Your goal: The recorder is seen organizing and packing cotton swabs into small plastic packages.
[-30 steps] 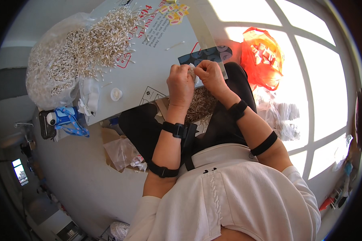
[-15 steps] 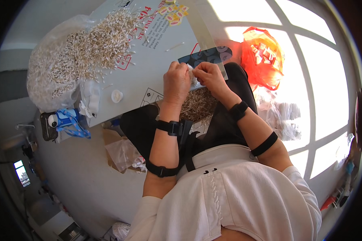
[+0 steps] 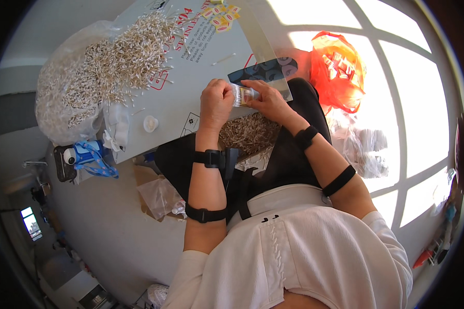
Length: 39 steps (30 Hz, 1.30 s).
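Note:
My right hand (image 3: pixel 269 102) grips a small clear tub of cotton swabs (image 3: pixel 241 96) with a pale label, held sideways above the near edge of the table. White swab tips show at its left end. My left hand (image 3: pixel 215 103) is curled closed right beside those tips; what its fingers hold, if anything, is hidden. Beneath my hands, between my thighs, lies a mass of brownish swab sticks (image 3: pixel 247 135). A large heap of loose cotton swabs (image 3: pixel 134 51) spills from a clear plastic bag (image 3: pixel 51 103) at the far left. A small round white lid or cup (image 3: pixel 150 123) rests on the table.
The table (image 3: pixel 191 87) has a printed pale surface. Small yellow labels (image 3: pixel 224 20) and a dark patterned sheet (image 3: pixel 263 71) lie on it. A blue-and-white object with a strap (image 3: pixel 90 154) sits at the left edge. An orange bag (image 3: pixel 337 72) with packs stands right; a cardboard box (image 3: pixel 157 195) is below.
My hands have moved apart a little, the left one to the left. The tub has turned sideways in my right hand, so its label and swab tips now show.

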{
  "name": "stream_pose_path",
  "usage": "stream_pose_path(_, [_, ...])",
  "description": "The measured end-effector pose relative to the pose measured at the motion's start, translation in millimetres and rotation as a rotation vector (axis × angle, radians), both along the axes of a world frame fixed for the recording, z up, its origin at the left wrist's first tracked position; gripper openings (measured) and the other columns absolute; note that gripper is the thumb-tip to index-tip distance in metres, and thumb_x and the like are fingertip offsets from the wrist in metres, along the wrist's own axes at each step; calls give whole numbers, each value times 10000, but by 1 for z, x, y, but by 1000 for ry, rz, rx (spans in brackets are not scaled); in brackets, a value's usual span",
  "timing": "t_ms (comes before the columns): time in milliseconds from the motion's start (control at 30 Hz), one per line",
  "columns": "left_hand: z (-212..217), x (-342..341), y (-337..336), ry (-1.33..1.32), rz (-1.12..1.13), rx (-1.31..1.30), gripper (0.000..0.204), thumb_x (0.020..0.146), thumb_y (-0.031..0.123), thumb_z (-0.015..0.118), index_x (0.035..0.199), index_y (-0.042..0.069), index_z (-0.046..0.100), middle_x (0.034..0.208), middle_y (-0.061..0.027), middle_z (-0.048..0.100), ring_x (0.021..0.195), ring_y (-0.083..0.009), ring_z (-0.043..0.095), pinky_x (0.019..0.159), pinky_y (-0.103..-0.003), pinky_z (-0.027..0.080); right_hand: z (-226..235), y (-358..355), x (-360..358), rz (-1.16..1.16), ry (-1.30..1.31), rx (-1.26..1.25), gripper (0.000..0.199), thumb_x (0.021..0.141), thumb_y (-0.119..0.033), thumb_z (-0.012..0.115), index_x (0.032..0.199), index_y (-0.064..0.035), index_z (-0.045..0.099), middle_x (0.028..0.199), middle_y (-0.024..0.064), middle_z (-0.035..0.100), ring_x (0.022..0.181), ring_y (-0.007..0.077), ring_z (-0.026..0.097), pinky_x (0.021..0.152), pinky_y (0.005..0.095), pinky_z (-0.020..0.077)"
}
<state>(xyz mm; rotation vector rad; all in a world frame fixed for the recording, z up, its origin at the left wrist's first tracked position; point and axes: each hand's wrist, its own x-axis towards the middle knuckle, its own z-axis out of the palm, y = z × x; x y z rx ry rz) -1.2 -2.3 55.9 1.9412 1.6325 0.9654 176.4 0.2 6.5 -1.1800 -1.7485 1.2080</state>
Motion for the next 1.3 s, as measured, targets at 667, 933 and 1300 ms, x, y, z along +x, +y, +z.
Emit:
stream_pose_path(667, [12,27,-13,54,-24,46,107,755,61,586,768,27,485,835,-145,549,705,-354,569,634,-430,492,4,-5,-12,-71,-127,359,496,607,-84,734,1076,-90,573,1035,75,609,1067,305,528,913,389,419])
stream_pose_path(933, [11,26,-8,4,-55,218,96,712,4,603,753,12,516,953,-116,556,734,-244,557,621,-323,476,1,-5,-11,-119,-73,328,497,607,-103,759,1074,-93,589,1026,74,623,1035,304,535,914,388,434])
stream_pose_path(1300, [55,27,-8,-270,5,11,49,749,5,591,766,9,546,979,-81,566,652,-116,488,556,-245,440,-6,-1,-3,-65,-25,283,566,591,-86,781,1115,-74,568,1064,77,619,1052,318,539,908,385,454])
